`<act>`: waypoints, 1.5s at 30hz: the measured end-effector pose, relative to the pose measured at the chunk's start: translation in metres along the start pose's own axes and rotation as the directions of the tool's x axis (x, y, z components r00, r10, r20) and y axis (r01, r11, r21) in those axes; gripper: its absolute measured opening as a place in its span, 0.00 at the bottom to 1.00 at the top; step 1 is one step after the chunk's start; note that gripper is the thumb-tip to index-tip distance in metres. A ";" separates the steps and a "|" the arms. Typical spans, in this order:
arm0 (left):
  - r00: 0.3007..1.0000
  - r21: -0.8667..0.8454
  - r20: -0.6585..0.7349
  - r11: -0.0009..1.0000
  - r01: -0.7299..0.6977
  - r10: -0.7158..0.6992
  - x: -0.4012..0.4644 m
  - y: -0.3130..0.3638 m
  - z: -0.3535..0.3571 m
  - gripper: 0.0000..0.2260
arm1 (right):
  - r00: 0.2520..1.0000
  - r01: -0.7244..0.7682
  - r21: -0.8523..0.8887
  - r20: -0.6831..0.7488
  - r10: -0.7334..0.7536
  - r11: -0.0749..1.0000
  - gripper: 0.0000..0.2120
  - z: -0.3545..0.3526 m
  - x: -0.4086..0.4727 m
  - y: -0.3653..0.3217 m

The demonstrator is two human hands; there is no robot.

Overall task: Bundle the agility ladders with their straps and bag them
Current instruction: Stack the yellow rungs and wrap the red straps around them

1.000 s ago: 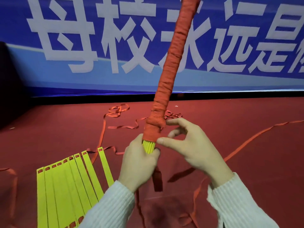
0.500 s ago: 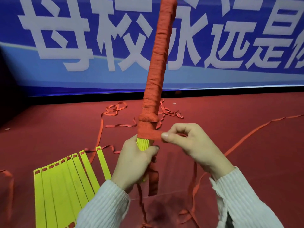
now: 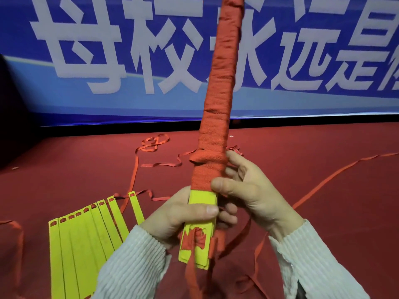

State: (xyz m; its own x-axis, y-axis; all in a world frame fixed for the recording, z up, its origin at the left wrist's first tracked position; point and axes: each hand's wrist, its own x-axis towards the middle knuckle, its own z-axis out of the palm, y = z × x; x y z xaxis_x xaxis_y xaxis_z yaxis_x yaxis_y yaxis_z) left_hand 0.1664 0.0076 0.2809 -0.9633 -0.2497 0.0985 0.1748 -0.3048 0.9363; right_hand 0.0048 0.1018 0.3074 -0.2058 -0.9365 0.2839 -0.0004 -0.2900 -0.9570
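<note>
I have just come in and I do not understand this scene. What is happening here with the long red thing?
A person is bundling an agility ladder. The left hand grips the bare yellow end of the stacked rungs, while the right hand holds the red strap wrapping just above it. Most of the bundle is already wound in strap and points up and away. A second ladder lies spread on the red floor at the left, with loose straps around.

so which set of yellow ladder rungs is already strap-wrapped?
The held bundle, gripped by both hands, wound in red strap above. The floor set lies fanned out, unwrapped.
</note>
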 end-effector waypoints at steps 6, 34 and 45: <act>0.942 0.697 -0.329 0.689 0.199 0.061 -0.001 0.020 0.000 0.23 | 0.977 0.000 -0.356 -0.198 -0.075 0.935 0.20 -0.002 0.001 0.005; 0.689 0.680 -0.620 0.695 0.234 0.375 0.026 -0.026 -0.007 0.14 | 0.937 -0.328 0.130 -0.078 0.339 0.936 0.20 -0.024 -0.001 -0.003; 0.656 0.729 -0.608 0.641 0.239 0.447 0.020 -0.021 -0.015 0.16 | 0.953 -0.281 -0.117 -0.155 0.262 0.953 0.20 -0.009 0.002 0.003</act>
State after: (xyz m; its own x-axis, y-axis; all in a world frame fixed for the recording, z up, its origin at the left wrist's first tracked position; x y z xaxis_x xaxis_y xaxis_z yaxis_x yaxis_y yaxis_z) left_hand 0.1464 -0.0048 0.2586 -0.4298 -0.8590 0.2782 -0.2666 0.4151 0.8699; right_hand -0.0041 0.1010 0.3046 -0.3476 -0.9376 0.0108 -0.0567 0.0095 -0.9983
